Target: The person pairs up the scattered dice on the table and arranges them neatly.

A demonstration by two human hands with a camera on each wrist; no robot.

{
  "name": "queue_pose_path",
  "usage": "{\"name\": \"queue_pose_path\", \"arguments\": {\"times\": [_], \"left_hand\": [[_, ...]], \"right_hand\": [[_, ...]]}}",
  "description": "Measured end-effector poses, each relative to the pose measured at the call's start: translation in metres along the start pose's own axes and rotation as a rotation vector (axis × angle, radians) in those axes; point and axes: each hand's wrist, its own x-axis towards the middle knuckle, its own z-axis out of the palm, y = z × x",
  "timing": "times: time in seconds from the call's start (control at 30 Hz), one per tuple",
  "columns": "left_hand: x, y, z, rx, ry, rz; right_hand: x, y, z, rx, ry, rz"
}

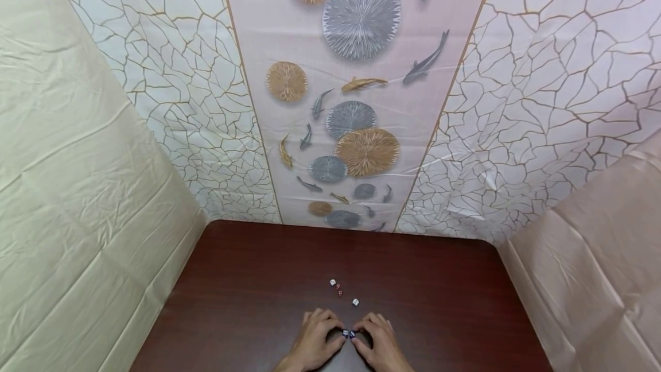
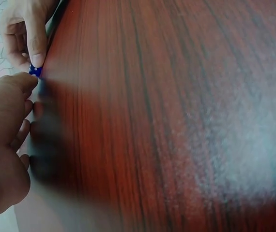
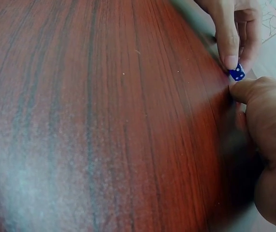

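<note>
Near the front of the table, my left hand [image 1: 317,338] pinches a blue die [image 1: 345,333] with white pips between thumb and forefinger. Facing it, my right hand [image 1: 380,342] pinches a second blue die [image 1: 352,334] the same way. The two dice are side by side with a very small gap at most; whether they touch I cannot tell. In the left wrist view a blue die [image 2: 35,70] shows between the fingertips of both hands. A blue die [image 3: 237,72] also shows at the left thumb [image 3: 231,60] in the right wrist view.
Beyond the hands on the dark red-brown table [image 1: 248,280] lie a white die [image 1: 333,283] and two small red dice [image 1: 338,286], close together. Another white die [image 1: 355,302] sits nearer the right hand. Patterned cloth [image 1: 361,200] hangs at the back edge, with plain cloth [image 1: 93,234] along the sides.
</note>
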Motion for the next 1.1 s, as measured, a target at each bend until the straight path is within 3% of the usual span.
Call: {"name": "queue_pose_path", "arguments": {"times": [0.7,1.1], "left_hand": [[-0.0022,-0.0002,0.0063,0.017,-0.009,-0.008],[-0.0029,-0.0003,0.0072,-0.022,0.006,-0.034]], "right_hand": [[0.0011,-0.0029,-0.0018,0.034,-0.058,0.077],[0.0006,-0.0003,0.0022,-0.007,0.026,-0.006]]}}
